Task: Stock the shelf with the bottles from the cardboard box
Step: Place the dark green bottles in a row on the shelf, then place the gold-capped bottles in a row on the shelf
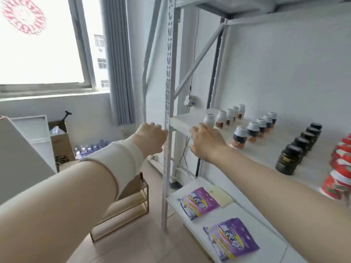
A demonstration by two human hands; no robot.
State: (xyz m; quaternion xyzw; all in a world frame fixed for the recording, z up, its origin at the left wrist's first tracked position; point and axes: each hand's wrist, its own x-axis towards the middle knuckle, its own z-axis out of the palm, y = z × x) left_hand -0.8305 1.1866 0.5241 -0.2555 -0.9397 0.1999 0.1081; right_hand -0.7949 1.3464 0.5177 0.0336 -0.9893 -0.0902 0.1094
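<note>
The white metal shelf (266, 149) holds rows of bottles: white bottles with brown labels (221, 120), dark bottles with white caps (240, 136) and black jars (289, 159). My right hand (207, 141) reaches over the shelf's front edge with fingers spread, its fingertips right beside the nearest white bottle (209, 118) and gripping nothing. My left hand (150, 137) hovers just left of the shelf's upright post (168, 92), seen from the back with fingers curled; its palm side is hidden. A cardboard box (135, 182) on a low wooden rack (121, 211) is mostly covered by my left forearm.
Red and white containers (340, 179) stand at the shelf's right end. Purple packs (199, 202) lie on the lower shelf. Another cardboard box (60, 141) and a pack of water bottles (91, 147) sit on the floor under the window. Cables hang behind the post.
</note>
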